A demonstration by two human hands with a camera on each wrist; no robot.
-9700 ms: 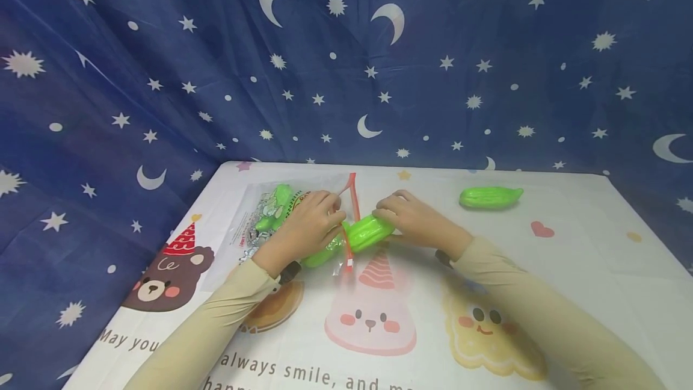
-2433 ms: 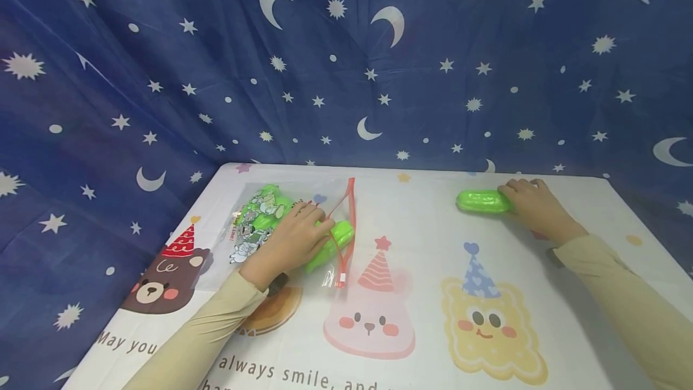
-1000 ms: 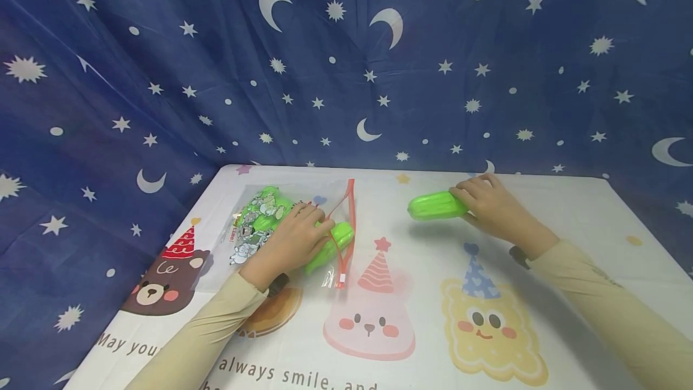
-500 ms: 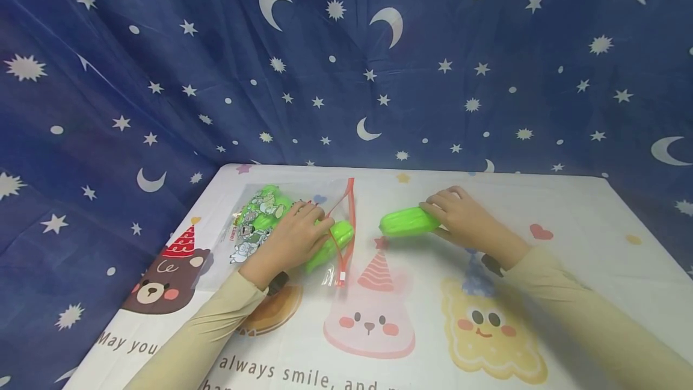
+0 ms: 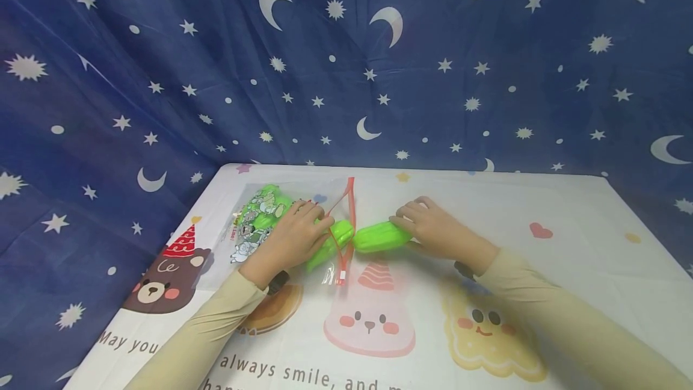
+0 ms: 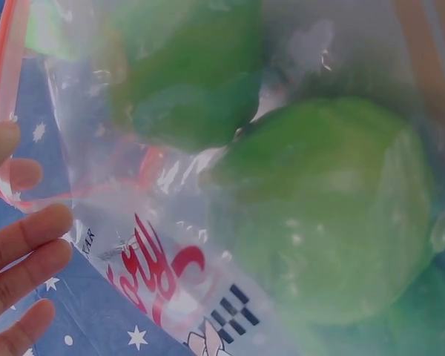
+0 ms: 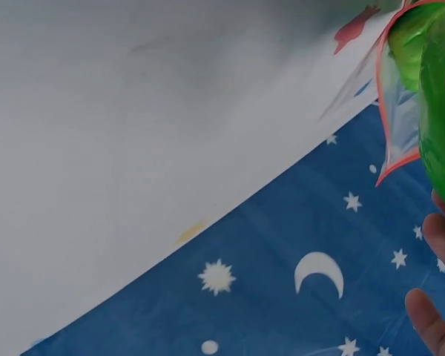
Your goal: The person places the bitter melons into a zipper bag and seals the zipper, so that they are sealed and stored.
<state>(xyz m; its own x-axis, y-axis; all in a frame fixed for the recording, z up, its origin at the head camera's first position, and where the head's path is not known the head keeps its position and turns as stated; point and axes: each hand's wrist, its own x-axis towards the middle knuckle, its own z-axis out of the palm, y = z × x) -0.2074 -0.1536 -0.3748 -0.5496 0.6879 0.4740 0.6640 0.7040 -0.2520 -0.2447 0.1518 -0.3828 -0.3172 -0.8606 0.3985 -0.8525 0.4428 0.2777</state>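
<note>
A clear zip bag (image 5: 335, 192) with a red zip edge and cartoon print lies on the left half of the table. My left hand (image 5: 292, 241) pinches its mouth, lifting the upper sheet. Just inside the mouth is a ridged green gourd (image 5: 342, 232). Rounded green shapes (image 6: 326, 215) show through the plastic in the left wrist view. A second ridged green gourd (image 5: 379, 237) is gripped by my right hand (image 5: 435, 230) at its right end. Its left end is at the red edge, close to the first gourd; whether they touch I cannot tell.
A white tablecloth (image 5: 574, 294) with cartoon prints and lettering covers the table. Behind it and to the left hangs a blue curtain (image 5: 422, 77) with moons and stars.
Earlier my right hand held one gourd at the bag's mouth, then reached the one at the back right. It has carried that gourd left to the bag. My left hand stays on the mouth.
</note>
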